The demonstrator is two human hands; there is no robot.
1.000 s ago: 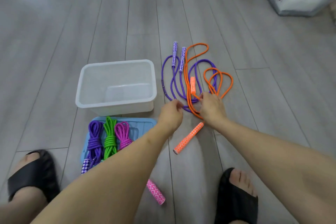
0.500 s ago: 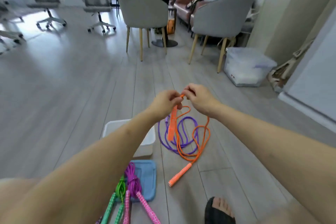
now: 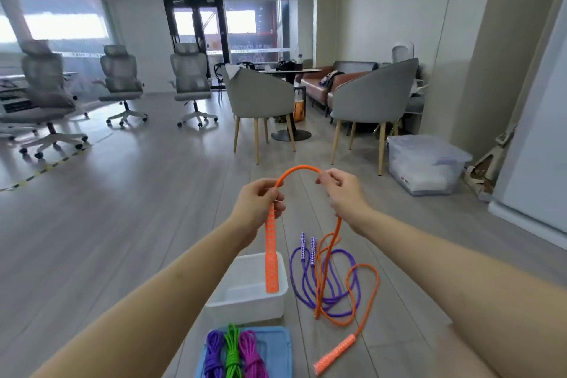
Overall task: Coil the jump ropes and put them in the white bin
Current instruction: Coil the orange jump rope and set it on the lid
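Both hands (image 3: 259, 204) (image 3: 342, 193) pinch the orange rope (image 3: 299, 168), apparently arched between them.

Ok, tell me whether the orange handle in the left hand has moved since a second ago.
Yes. The orange handle is up off the floor beside the purple rope, held by the left hand, hanging before the white bin.

Coiled ropes (image 3: 232, 356) cut off, btm edge

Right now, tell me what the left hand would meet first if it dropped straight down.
Likely the white bin: the left hand grips the orange rope by its handle, which hangs over the bin's rim, though depth is unclear.
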